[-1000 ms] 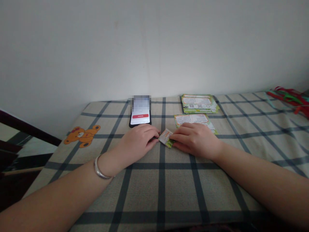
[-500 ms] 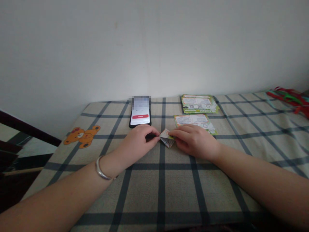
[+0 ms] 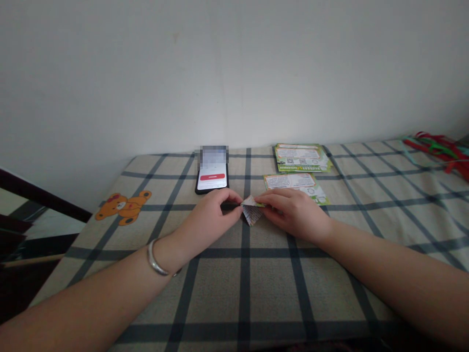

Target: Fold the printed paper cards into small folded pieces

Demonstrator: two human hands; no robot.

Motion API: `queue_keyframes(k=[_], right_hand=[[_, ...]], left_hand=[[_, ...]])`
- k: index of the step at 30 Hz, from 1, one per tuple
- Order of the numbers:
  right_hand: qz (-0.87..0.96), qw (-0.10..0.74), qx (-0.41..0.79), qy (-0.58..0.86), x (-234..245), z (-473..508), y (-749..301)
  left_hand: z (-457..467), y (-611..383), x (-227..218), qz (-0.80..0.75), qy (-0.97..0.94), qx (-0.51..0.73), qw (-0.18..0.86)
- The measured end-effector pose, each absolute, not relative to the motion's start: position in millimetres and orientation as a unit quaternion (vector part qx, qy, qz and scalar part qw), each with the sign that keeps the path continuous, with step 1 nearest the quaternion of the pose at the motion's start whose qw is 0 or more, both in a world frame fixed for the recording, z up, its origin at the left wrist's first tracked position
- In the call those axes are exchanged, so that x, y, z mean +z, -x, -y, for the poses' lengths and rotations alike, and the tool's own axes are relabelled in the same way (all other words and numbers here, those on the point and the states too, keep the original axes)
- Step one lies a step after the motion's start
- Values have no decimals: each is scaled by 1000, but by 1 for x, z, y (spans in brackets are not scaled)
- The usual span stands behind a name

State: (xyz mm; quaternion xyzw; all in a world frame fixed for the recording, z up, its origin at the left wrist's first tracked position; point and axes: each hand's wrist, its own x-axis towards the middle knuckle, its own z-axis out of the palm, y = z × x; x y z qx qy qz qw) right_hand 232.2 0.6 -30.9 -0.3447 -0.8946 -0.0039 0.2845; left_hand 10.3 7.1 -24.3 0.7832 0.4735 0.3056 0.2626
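Note:
Between my two hands is a small folded piece of printed paper, its lower part a creased, pointed flap. My left hand pinches its left corner between thumb and forefinger. On the other side, my right hand is closed on its right edge, fingertips partly hiding the paper. A printed leaflet with green edges lies just behind my right hand, which covers part of it. Further back rests a stack of similar leaflets.
A lit phone lies behind my left hand. The checked tablecloth bears a brown bear figure on the left. Red and green ribbon-like strips lie in a heap at the far right. A pale wall rises behind the table.
The paper's lower flap has opened out, so more of its printed face shows. My right hand has shifted slightly left; my left hand still pinches the corner.

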Motion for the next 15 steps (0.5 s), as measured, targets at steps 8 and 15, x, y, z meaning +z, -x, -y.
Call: queue_keyframes(k=[8,15], right_hand=[[903,283,46,319,-31,1,-232],[912,286,32,293,-32,3,-231]], left_hand=[[-6,-12,-21,-489,-751,320,307],[-6,-11,-23,-489,-758,324,284]])
